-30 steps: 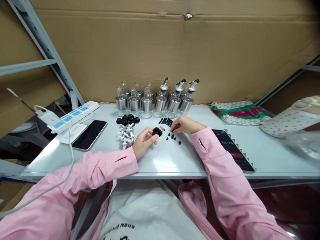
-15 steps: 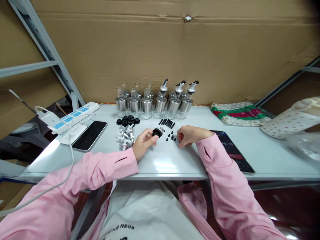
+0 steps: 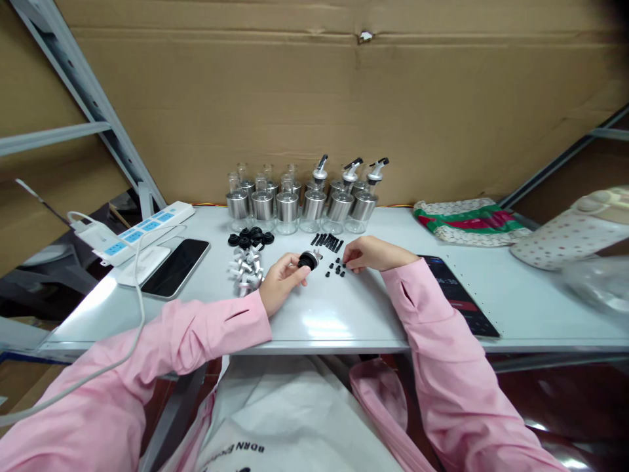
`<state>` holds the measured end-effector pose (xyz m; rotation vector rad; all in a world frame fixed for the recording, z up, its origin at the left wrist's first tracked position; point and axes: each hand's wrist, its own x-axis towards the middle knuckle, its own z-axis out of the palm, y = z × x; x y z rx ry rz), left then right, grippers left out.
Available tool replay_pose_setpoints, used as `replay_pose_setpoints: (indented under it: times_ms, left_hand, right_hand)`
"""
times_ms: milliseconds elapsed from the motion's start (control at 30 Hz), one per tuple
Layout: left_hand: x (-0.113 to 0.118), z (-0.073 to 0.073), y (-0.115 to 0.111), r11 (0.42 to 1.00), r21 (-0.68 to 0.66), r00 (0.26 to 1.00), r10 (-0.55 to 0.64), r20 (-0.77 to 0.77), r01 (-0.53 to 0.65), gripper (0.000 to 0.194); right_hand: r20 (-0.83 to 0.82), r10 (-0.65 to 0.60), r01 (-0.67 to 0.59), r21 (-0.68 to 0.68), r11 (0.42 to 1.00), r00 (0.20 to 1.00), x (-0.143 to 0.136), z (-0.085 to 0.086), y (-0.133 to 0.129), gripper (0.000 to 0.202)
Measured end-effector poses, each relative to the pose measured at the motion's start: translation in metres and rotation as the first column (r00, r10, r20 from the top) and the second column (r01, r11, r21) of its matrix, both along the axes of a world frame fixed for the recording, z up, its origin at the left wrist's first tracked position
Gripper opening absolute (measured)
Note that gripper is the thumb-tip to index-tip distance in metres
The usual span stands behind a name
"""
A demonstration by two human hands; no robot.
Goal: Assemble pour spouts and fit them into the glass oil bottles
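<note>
Between the thumb and fingers of my left hand (image 3: 282, 280) is a black stopper with a silver-grey top (image 3: 308, 260). My right hand (image 3: 366, 254) has its fingertips pinched together at the right edge of a group of small black plugs (image 3: 337, 268); what lies between them is too small to make out. Several black levers (image 3: 327, 242) lie in a row just behind the plugs. Left of my left hand are a heap of silver-grey spouts (image 3: 246, 267) and a pile of black rubber stoppers (image 3: 251, 237).
Glass and steel bottles (image 3: 287, 208) stand in rows at the back, some with pourers on. To the left are a phone (image 3: 175, 267) and a power strip (image 3: 147, 231). A tablet (image 3: 459, 295), a patterned bag (image 3: 469, 223) and a dotted bottle (image 3: 560, 236) lie on the right.
My right hand has shifted slightly up and left, its fingertips now nearer the upper edge of the small plugs. My left hand keeps its hold on the stopper.
</note>
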<state>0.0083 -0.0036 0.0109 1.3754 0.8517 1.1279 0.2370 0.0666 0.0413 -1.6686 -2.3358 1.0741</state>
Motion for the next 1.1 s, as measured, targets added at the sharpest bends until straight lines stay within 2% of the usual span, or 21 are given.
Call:
replay_pose_setpoints:
  times_ms: [133,333,433,633,767,900,1100]
  left_hand:
    - [0.0,0.0004,-0.0004,1.0,-0.003,1.0,0.0,-0.011,0.0,0.035]
    - [0.0001,0.0017,-0.0013,1.0,-0.02,1.0,0.006,-0.019,-0.007,0.034]
    - [-0.0001,0.0018,-0.0015,1.0,-0.027,1.0,0.005,-0.018,-0.006,0.033]
    - [-0.0004,0.0009,-0.0011,0.999,-0.033,1.0,0.004,-0.017,-0.005,0.032]
    - [0.0003,0.0011,-0.0009,0.999,-0.033,1.0,0.002,-0.018,-0.003,0.032]
    - [-0.0001,0.001,-0.0008,0.999,-0.033,1.0,0.003,-0.025,-0.004,0.032]
    - [-0.0004,0.0001,-0.0007,1.0,-0.015,1.0,-0.002,-0.015,0.002,0.034]
  right_hand:
    - [-0.011,-0.002,0.002,0.009,1.0,1.0,-0.0026,-0.0036,0.0012,0.015]
    - [0.056,0.081,-0.086,0.094,0.992,0.995,-0.0039,-0.0034,0.002,0.01]
    - [0.093,0.09,-0.098,0.082,0.992,0.992,-0.0038,-0.0014,0.002,0.014]
    - [0.125,0.053,-0.062,0.071,0.996,0.991,-0.0046,-0.001,0.0004,0.025]
    - [0.125,0.071,-0.087,0.131,0.988,0.99,-0.0039,-0.0027,-0.0001,0.045]
    - [0.076,0.116,-0.122,0.072,0.99,0.99,-0.0043,-0.0038,0.0008,0.047]
    - [0.066,0.12,-0.121,0.013,0.993,0.991,-0.0085,-0.003,-0.0022,0.041]
